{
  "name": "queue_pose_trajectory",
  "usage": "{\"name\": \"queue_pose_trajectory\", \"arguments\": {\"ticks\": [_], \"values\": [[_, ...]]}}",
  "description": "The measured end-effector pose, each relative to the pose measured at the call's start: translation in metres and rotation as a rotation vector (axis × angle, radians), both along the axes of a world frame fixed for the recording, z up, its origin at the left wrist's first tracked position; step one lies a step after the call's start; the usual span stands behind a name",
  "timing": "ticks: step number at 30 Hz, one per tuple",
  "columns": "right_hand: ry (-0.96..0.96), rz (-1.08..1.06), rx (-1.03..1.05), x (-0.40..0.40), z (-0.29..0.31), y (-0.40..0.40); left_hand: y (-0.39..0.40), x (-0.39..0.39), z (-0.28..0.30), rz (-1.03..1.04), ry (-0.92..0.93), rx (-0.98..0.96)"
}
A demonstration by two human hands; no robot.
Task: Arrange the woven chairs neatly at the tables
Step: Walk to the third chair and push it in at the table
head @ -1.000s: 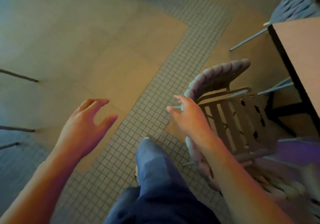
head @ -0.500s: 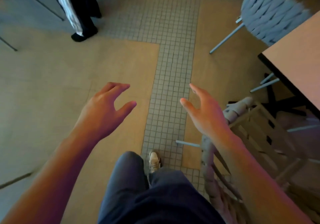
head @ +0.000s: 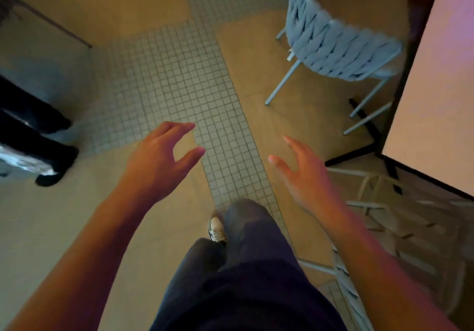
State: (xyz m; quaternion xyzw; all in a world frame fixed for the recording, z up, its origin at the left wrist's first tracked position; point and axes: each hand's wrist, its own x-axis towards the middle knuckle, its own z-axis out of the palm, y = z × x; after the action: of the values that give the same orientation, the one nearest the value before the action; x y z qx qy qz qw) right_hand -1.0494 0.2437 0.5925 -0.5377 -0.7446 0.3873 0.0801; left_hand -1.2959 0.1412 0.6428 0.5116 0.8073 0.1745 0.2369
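Note:
A blue-grey woven chair (head: 336, 46) with a beige seat and thin metal legs stands at the upper right, beside the table (head: 433, 94). A second woven chair (head: 384, 241) sits low at the right, tucked under the table's near edge and partly hidden by my right forearm. My left hand (head: 159, 161) hovers over the floor with its fingers curled apart and nothing in them. My right hand (head: 302, 174) is spread open above the floor, left of the near chair and not touching it.
The table's black base legs (head: 359, 151) spread across the floor between the two chairs. Another person's dark trousers and shoes (head: 51, 159) stand at the left edge. A strip of small square tiles (head: 179, 79) runs up the middle. My own leg and shoe (head: 218, 228) are below.
My right hand has come off the near chair's woven back and is now free. The view has moved forward, so the far chair looms larger and the near chair has slid down to the right.

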Motion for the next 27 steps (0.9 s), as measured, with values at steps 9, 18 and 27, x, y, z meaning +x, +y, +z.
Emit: {"name": "queue_pose_trajectory", "arguments": {"ticks": [9,18,27], "values": [[-0.074,-0.308,-0.068,-0.108,-0.051,0.17,0.223,-0.142,-0.022,-0.159,0.047,-0.07],[-0.056,-0.627,-0.01,-0.171,-0.039,0.344,0.44,-0.233,-0.022,-0.235,-0.042,-0.079],[-0.088,-1.167,0.03,-0.206,-0.062,0.456,0.714,-0.269,-0.054,-0.479,-0.093,-0.052]]}}
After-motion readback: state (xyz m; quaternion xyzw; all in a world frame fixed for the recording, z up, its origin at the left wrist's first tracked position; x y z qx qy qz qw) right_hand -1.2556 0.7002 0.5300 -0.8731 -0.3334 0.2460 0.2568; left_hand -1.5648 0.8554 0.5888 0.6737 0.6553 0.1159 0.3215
